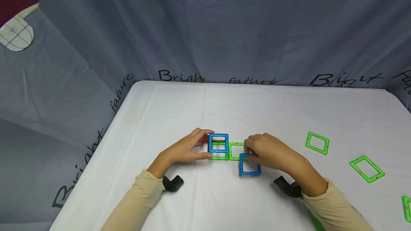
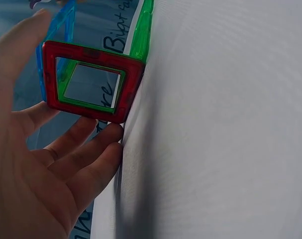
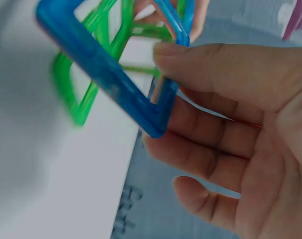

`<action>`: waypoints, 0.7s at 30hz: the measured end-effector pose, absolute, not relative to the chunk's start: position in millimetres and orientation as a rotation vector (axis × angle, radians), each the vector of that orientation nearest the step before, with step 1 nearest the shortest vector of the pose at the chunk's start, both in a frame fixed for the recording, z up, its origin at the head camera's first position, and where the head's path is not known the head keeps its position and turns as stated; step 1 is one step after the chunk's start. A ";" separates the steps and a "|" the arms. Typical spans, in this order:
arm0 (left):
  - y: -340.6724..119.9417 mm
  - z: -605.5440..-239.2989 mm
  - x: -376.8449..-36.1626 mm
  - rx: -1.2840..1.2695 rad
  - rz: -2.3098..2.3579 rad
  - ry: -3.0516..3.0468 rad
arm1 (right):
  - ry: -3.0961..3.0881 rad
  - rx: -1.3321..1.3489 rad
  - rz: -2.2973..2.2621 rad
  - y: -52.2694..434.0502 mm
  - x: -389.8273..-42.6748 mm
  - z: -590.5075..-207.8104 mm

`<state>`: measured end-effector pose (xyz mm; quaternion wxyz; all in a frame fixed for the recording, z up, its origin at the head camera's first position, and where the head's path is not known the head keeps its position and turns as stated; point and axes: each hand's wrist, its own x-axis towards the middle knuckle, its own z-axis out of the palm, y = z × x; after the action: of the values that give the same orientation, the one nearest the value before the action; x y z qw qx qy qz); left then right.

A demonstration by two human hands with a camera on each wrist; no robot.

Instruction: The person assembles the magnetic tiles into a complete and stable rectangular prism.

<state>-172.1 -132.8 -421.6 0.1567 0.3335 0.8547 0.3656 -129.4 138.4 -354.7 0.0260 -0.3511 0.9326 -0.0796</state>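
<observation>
My left hand [image 1: 187, 148] holds a small structure of magnetic tiles at its left side, with thumb and fingers at opposite edges. An open-centred blue square tile [image 1: 219, 151] lies on top of it. A red square tile [image 2: 50, 77] forms the side facing the palm in the left wrist view. A green square tile [image 1: 237, 158] adjoins the structure on the right. My right hand [image 1: 273, 152] pinches another blue square tile [image 1: 249, 173] by its upper edge, tilted in front of that green tile. The fingertips behind this blue tile are partly hidden.
Loose green square tiles lie on the white tabletop to the right: one farther back [image 1: 325, 146], one nearer [image 1: 369, 180], one at the frame edge [image 1: 405, 209]. Another green piece [image 1: 316, 221] is partly under the right forearm. A grey printed curtain [image 1: 257, 38] hangs behind.
</observation>
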 end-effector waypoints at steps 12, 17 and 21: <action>-133.4 -421.9 -173.7 0.947 1.029 2.437 | 3.019 -1.356 -0.209 93.0 -122.7 -354.2; -134.1 -421.6 -173.6 0.941 1.027 2.443 | 3.030 -1.371 -0.219 83.8 -123.6 -358.1; -135.3 -421.4 -173.5 0.941 1.028 2.448 | 3.029 -1.403 -0.214 77.4 -124.5 -362.6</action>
<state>-173.5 -135.3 -421.4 0.1619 0.3297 0.8576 0.3601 -124.5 77.4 -362.6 -0.1017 -0.4173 0.9008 -0.0637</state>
